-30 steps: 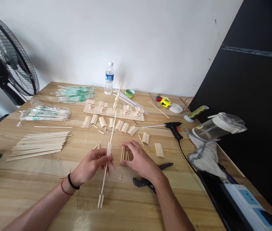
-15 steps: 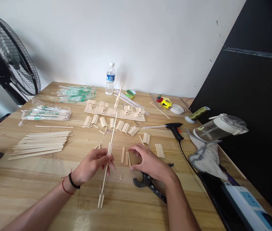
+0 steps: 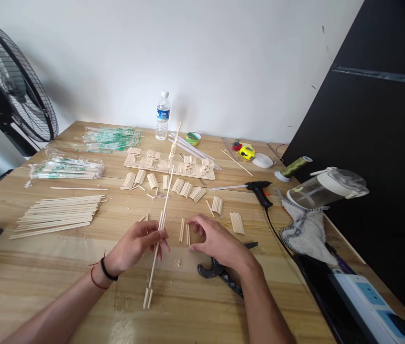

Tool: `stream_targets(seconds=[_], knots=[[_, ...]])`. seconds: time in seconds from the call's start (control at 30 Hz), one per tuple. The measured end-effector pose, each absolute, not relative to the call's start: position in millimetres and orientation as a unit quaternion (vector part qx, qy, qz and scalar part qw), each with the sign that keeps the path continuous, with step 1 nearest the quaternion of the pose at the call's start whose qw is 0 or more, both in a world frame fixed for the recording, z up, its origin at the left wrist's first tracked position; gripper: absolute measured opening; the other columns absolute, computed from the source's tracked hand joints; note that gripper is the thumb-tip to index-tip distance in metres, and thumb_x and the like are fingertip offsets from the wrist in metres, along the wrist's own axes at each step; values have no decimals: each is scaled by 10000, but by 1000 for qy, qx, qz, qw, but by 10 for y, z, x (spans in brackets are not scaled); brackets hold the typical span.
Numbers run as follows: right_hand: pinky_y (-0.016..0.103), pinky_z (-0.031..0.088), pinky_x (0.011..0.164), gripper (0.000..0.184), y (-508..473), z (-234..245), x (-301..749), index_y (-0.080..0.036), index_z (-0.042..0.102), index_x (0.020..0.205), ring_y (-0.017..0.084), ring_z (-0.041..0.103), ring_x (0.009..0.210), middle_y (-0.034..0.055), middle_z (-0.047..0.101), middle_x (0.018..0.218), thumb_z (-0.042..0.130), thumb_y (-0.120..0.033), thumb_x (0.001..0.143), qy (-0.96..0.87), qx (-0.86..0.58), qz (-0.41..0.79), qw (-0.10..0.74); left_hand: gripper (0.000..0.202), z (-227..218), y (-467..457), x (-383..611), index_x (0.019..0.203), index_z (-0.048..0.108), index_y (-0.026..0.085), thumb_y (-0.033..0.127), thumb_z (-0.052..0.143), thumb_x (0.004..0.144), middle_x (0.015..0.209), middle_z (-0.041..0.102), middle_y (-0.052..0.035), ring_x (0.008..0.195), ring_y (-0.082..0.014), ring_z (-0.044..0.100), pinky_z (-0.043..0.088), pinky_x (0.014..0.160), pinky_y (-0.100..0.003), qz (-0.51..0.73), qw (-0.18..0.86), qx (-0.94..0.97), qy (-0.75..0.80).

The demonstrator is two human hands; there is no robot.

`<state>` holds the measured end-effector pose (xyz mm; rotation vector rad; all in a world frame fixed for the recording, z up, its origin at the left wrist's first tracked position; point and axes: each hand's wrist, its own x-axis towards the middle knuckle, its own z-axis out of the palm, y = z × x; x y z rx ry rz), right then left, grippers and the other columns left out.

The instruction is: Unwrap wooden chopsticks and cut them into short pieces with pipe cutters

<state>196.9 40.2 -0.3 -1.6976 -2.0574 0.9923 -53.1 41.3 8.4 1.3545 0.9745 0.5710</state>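
My left hand (image 3: 140,243) is closed around a long thin wooden stick (image 3: 167,200), pinching it where short stick pieces (image 3: 162,220) lie alongside. More short pieces (image 3: 147,297) flank the stick's near end. My right hand (image 3: 218,239) rests low over the table, curved, with thumb and forefinger apart. A pair of short sticks (image 3: 188,234) stands between those fingertips, near or touching them. Just left is another short pair (image 3: 181,230). Black-handled cutters (image 3: 211,270) lie partly beneath my right wrist.
Behind are small stick panels (image 3: 198,194) and a stick-built model (image 3: 148,165) with a tall spire. Loose sticks (image 3: 59,212) and wrapped bundles (image 3: 68,168) lie left. A glue gun (image 3: 259,192), plastic jug (image 3: 326,188) and power strip (image 3: 367,296) are at right. A water bottle (image 3: 162,117) stands behind.
My right hand has shifted slightly left. The two short sticks at its fingertips, splayed before, now lie nearly parallel and closer together. My left hand keeps its hold on the long stick.
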Motion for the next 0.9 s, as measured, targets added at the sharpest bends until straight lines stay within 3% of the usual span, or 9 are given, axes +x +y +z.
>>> stream_targets(seconds=[0.9], knots=[[347, 511, 910, 550, 413, 1, 1924, -218, 634, 1201, 218, 662, 1034, 47, 679, 1135, 880, -124, 718, -734, -580, 328, 133, 372, 49, 420, -532, 758, 715, 142, 425, 592, 965, 748, 766, -60, 597, -157, 649, 465, 636, -284, 256, 638, 591, 423]])
